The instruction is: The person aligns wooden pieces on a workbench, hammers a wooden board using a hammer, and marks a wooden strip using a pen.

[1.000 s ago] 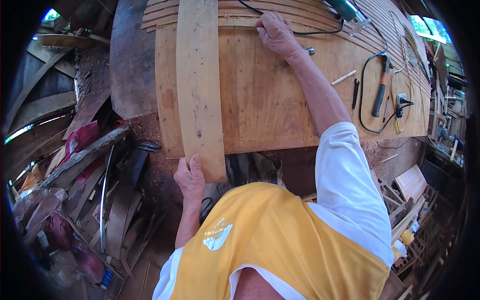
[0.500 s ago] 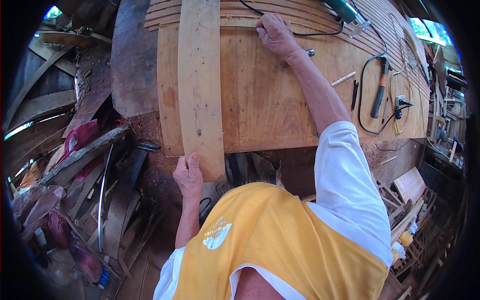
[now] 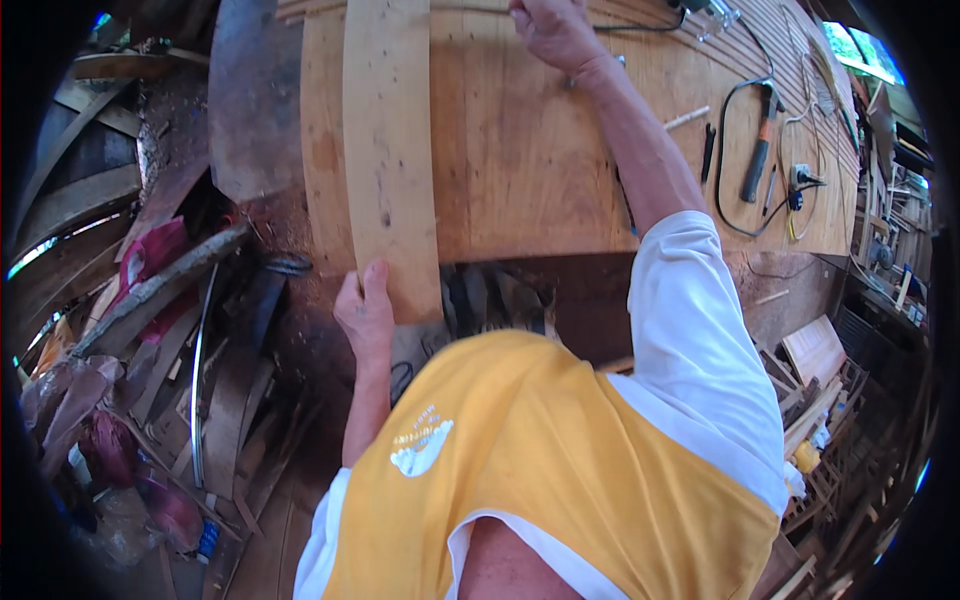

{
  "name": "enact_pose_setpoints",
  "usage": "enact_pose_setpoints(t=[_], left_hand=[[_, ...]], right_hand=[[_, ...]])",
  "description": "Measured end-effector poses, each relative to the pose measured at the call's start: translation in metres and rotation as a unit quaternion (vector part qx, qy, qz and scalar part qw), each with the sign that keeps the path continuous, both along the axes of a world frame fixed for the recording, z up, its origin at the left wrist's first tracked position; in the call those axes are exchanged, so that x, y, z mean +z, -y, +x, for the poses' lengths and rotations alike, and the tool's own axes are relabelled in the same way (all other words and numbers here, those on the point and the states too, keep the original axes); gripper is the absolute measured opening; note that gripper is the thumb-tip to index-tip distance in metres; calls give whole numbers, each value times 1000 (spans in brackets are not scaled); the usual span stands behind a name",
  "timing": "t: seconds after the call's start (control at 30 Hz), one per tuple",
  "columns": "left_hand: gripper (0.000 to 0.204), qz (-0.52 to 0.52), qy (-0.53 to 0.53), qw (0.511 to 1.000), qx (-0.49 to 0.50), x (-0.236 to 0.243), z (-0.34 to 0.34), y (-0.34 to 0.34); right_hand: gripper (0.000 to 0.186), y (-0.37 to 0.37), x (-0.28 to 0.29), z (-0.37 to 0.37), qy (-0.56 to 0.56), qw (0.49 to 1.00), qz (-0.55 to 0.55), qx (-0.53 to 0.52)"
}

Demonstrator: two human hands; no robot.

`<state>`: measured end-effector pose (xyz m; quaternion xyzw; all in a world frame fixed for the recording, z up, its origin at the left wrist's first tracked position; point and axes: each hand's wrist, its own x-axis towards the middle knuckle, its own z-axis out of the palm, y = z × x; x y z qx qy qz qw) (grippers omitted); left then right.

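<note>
A long pale wooden board (image 3: 392,160) lies across the bench, its near end jutting past the front edge. My left hand (image 3: 363,305) is closed on the left side of that end, thumb on top and the other fingers mostly hidden. Toward the far side of the bench, my right hand (image 3: 556,32) is curled beside a thin wooden strip (image 3: 470,8) and a black cord (image 3: 640,28). The upper edge cuts off part of this hand; what its fingers hold cannot be made out.
On the wooden bench (image 3: 540,170) at right lie a hammer (image 3: 762,145), a black tool (image 3: 709,152), a pale stick (image 3: 686,118) and a plug (image 3: 800,177). A green power tool (image 3: 712,14) stands beyond. Scrap wood (image 3: 230,390) and plastic bags (image 3: 110,450) crowd the left floor.
The whole view has shifted, so bench, board and both hands appear higher. My left hand keeps its hold on the board's near end. Less of my right hand is visible.
</note>
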<state>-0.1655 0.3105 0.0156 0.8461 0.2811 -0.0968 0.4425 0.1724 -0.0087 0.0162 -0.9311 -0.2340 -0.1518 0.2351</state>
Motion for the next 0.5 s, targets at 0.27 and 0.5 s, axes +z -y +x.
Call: enact_pose_setpoints(t=[0.27, 0.5], left_hand=[[54, -66, 50, 996, 43, -5, 1, 5], [55, -99, 76, 991, 54, -7, 2, 7]], right_hand=[[10, 12, 41, -167, -110, 992, -23, 50], [13, 18, 22, -239, -191, 981, -27, 31]])
